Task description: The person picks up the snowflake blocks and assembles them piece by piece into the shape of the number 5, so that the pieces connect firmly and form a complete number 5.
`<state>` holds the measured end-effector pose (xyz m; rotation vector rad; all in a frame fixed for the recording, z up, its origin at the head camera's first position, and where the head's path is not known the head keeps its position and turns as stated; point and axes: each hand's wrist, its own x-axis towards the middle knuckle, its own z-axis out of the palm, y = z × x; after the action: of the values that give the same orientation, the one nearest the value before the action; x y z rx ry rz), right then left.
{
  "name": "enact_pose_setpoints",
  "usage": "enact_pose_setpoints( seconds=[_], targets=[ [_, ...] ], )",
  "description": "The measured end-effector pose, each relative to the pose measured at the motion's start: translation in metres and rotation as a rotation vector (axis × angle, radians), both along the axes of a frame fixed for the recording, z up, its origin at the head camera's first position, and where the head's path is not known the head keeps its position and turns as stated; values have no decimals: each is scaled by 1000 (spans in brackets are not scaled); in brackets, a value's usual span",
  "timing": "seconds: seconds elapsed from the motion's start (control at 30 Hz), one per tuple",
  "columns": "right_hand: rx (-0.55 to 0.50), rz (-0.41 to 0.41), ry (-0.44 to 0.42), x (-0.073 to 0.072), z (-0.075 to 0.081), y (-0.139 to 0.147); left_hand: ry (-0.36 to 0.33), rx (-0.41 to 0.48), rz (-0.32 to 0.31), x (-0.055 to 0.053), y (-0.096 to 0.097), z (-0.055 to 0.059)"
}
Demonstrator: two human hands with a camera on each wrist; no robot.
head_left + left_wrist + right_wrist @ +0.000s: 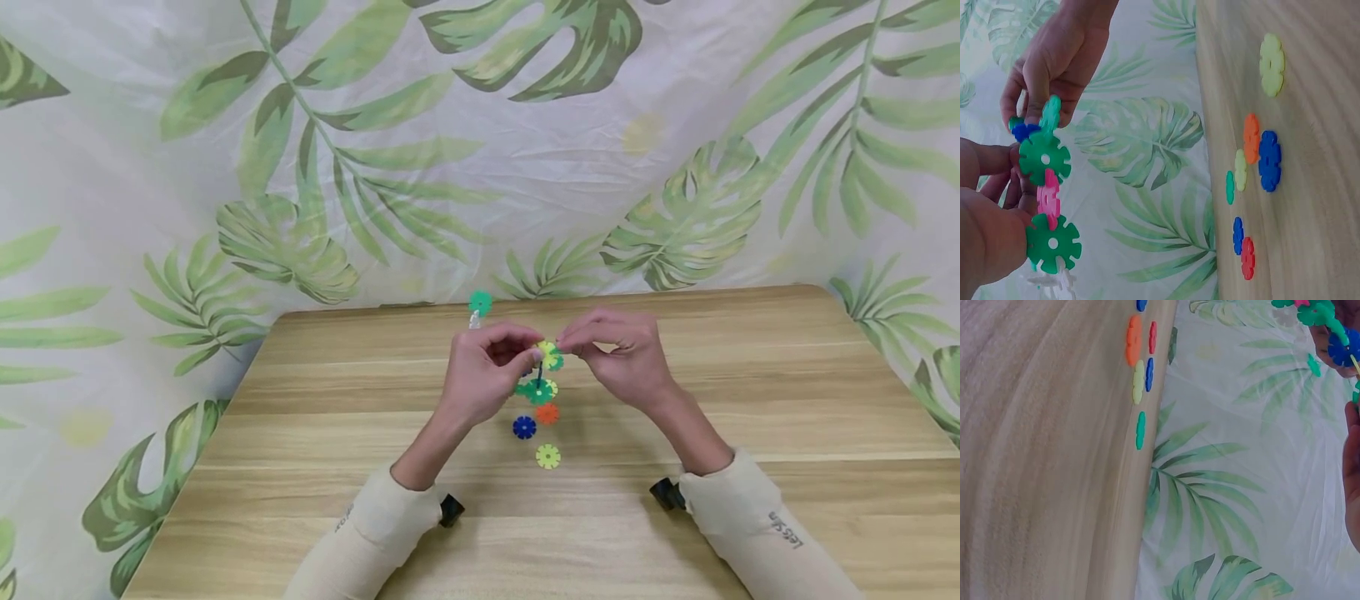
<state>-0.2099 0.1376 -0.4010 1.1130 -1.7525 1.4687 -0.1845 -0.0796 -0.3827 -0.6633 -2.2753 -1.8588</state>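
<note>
My left hand (483, 371) pinches a chain of joined plastic snowflake discs, held above the table. In the left wrist view the chain runs through a green disc (1045, 159), a pink disc (1049, 199), another green disc (1054, 242) and white pieces (1063, 282). A blue disc (1342, 349) also belongs to it. Near the fingertips, a yellow disc (548, 353) overlaps a green one. My right hand (622, 354) meets the chain from the right, thumb and fingers pinching a small green disc (1356, 395), mostly hidden by the fingers and the frame edge.
Loose discs lie on the wooden table (337, 467) below the hands: a yellow-green disc (548, 457), a blue disc (524, 427), an orange disc (547, 413), a red disc (1247, 257) and several others. A leaf-patterned cloth (525, 183) hangs behind the table's far edge.
</note>
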Motion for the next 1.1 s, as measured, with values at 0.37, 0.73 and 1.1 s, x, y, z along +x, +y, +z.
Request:
enact_pose_setpoints(
  seconds=[0.37,0.73,1.1],
  targets=[
    [83,-43,-74,1,4,4,26,-32,-9,-5,-1,-2],
    [84,-69,-253,7,6,2,7,0,20,-5,-3,2],
    [89,-96,-232,9,8,0,-15,1,-15,-3,-5,2]
  ],
)
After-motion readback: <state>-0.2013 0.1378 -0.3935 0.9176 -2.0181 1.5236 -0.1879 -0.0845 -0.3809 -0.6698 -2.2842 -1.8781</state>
